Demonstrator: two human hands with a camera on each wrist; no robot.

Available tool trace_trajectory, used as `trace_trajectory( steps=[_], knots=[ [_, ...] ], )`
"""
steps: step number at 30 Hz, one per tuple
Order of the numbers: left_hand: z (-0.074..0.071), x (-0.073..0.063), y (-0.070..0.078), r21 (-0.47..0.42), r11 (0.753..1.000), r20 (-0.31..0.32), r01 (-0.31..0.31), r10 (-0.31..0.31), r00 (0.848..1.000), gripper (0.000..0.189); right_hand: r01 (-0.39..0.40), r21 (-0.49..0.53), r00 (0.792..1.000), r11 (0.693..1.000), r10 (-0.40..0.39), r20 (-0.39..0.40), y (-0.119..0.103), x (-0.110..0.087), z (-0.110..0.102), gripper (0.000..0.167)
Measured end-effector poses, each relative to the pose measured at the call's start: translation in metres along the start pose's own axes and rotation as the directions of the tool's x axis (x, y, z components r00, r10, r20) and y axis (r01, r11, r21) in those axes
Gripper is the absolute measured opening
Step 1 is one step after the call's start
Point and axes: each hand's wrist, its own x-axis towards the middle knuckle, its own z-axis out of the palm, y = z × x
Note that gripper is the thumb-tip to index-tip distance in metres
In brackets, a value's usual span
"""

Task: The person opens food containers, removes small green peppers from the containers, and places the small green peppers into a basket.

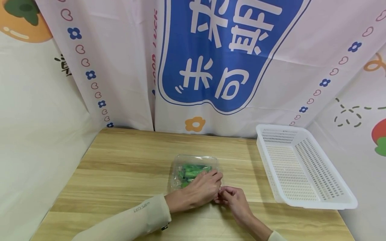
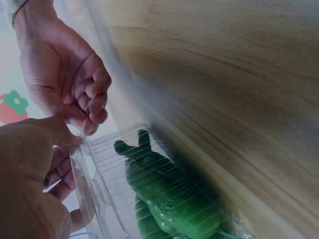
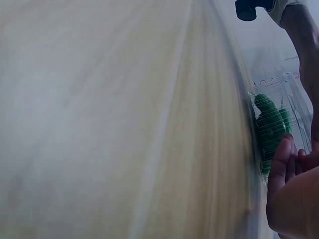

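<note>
A clear plastic box [image 1: 178, 162] with green peppers [image 1: 193, 172] inside sits near the middle of the table. Across its near right part lies my left hand [image 1: 200, 189]; in the left wrist view its thumb and fingers grip the rim of the box [image 2: 107, 194]. My right hand [image 1: 236, 202] is at the same corner, thumb and fingertips pinching the edge, other fingers curled. Ribbed clear walls show the peppers [image 2: 169, 194] through them. In the right wrist view, my right hand [image 3: 291, 184] partly covers the box. Exactly what the fingertips hold at the corner is hard to see.
A white perforated plastic basket [image 1: 269, 167] stands at the right of the wood-grain table [image 1: 126, 160]. Printed cloth [image 1: 129, 83] hangs behind the table and along both sides.
</note>
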Motion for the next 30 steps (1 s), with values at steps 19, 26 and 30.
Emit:
trace_trajectory(
  steps=[19,26,30],
  knots=[
    [0.003,-0.004,-0.001,-0.078,0.997,-0.059,0.023,-0.027,0.998,0.015,0.042,0.063,0.997,0.997,-0.046,0.054,0.008,0.003,-0.004,0.03],
    [0.002,-0.005,-0.001,-0.106,0.994,-0.073,0.015,-0.023,0.997,0.016,0.041,0.091,0.996,0.995,-0.048,0.073,0.012,0.003,-0.006,0.031],
    [-0.008,0.0,-0.004,-0.169,0.985,-0.101,0.023,-0.041,0.994,0.016,0.043,0.116,0.997,0.992,-0.051,0.065,0.014,0.002,-0.006,0.032]
  ],
)
